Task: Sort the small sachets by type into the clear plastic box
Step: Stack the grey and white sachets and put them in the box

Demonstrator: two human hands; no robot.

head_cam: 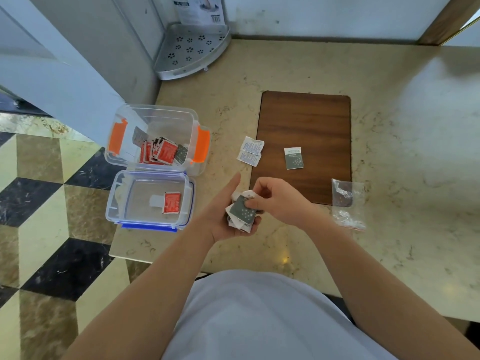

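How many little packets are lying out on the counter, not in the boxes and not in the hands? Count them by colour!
White packets: 2, joined as a pair, lying by the left edge of the wooden board.
Grey-and-white packets: 1, lying on the board.
Red packets: 0 on the counter; the red ones are all in the boxes.
Total: 3

Sachets in left hand (228,216): lower ones hidden under the top grey one; count unclear.
Print on white sachets (250,151): too small to read.
Leaflet (198,9): cut by top edge.
Bag (346,201) contents: indistinct.
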